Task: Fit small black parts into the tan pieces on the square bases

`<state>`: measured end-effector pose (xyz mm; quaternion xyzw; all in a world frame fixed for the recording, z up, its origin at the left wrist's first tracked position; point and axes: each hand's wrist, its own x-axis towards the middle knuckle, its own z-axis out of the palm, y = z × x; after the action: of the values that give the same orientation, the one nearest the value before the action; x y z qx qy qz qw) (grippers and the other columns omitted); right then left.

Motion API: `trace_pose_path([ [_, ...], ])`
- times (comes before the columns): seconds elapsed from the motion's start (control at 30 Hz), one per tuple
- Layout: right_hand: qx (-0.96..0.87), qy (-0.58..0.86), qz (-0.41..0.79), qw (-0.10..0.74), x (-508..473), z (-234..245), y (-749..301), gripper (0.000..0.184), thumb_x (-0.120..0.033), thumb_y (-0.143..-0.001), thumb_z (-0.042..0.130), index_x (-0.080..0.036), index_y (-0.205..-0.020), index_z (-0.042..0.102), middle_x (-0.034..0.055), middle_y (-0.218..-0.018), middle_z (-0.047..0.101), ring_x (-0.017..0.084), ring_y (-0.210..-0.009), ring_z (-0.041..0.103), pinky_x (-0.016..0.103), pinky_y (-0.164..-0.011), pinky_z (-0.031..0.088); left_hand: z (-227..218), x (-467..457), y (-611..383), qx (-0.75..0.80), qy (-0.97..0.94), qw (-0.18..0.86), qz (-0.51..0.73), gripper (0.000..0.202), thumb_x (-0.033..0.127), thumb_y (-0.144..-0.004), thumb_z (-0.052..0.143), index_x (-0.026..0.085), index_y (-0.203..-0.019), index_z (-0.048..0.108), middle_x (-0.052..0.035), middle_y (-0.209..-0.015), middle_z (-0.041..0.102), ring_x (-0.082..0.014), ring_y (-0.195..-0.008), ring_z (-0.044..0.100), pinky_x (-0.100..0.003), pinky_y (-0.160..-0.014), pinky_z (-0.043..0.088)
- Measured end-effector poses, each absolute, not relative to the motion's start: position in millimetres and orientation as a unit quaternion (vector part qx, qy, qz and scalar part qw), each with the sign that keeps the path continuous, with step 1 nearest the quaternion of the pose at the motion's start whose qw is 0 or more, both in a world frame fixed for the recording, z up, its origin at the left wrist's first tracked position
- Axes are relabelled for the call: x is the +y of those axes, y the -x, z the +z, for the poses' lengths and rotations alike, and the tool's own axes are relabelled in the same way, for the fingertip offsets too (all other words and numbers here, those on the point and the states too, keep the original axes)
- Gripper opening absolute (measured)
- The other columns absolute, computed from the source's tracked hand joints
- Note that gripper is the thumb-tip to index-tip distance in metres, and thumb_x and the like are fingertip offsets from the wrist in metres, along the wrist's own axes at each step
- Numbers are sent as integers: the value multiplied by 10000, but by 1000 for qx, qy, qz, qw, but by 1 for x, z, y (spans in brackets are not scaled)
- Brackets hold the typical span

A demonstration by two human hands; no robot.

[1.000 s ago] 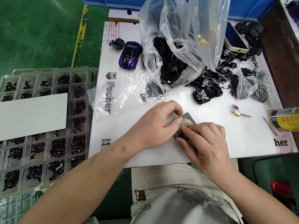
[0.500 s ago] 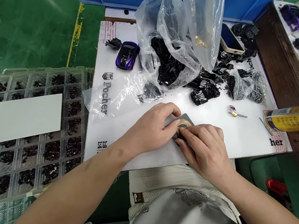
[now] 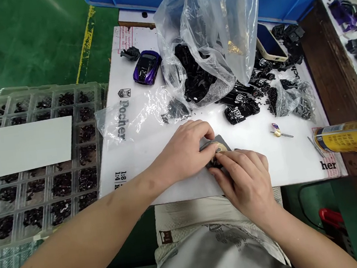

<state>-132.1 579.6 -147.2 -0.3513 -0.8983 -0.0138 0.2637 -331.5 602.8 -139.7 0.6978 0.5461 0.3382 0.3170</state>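
The left hand [image 3: 183, 152] and right hand [image 3: 243, 182] pinch a small gold-toned round part [image 3: 221, 147] over a dark grey card [image 3: 222, 141] on the white printed sheet [image 3: 265, 162]; slipping fingers could drop it toward the loose black pieces [image 3: 240, 113].

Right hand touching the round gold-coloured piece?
Touching. The head view shows the right hand with its fingertips against the lower edge of the round gold-coloured piece.
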Motion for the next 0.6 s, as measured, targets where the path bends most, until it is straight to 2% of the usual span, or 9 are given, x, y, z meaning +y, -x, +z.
trace_pose_path([
  [0.2,-878,353,-3,323,578,-150,109,301,-229,-967,757,-160,-1224,616,94,-1008,749,233,-934,671,374,-826,435,-137,603,331,556,-694,317,331,119,169,-888,670,217,-850,568,16,-883,643,-188,-895,599,-354,-911,495],
  [0.3,-900,318,14,299,577,-148,113,322,-181,-976,734,-156,-1272,609,78,-998,742,221,-933,654,365,-839,434,-139,604,332,554,-694,320,330,102,166,-891,670,210,-858,584,16,-887,640,-183,-898,601,-343,-877,482],
  [0.37,-909,315,15,271,578,-146,121,319,-216,-1001,704,-157,-1301,613,65,-982,737,213,-879,625,360,-800,410,-139,604,332,555,-691,327,329,88,184,-908,674,205,-867,599,15,-895,642,-182,-909,604,-340,-867,475],
  [0.47,-908,328,5,261,581,-145,132,252,-264,-1019,679,-146,-1241,656,57,-934,727,213,-812,569,362,-748,373,-138,604,333,561,-680,343,325,80,221,-929,682,201,-885,619,8,-929,653,-184,-936,609,-340,-868,474],
  [0.6,-906,336,9,259,584,-147,137,156,-175,-998,674,-145,-1151,685,56,-936,717,213,-810,545,362,-750,369,-138,604,334,549,-691,343,323,66,220,-940,661,196,-890,625,2,-929,659,-186,-948,608,-355,-903,474],
])
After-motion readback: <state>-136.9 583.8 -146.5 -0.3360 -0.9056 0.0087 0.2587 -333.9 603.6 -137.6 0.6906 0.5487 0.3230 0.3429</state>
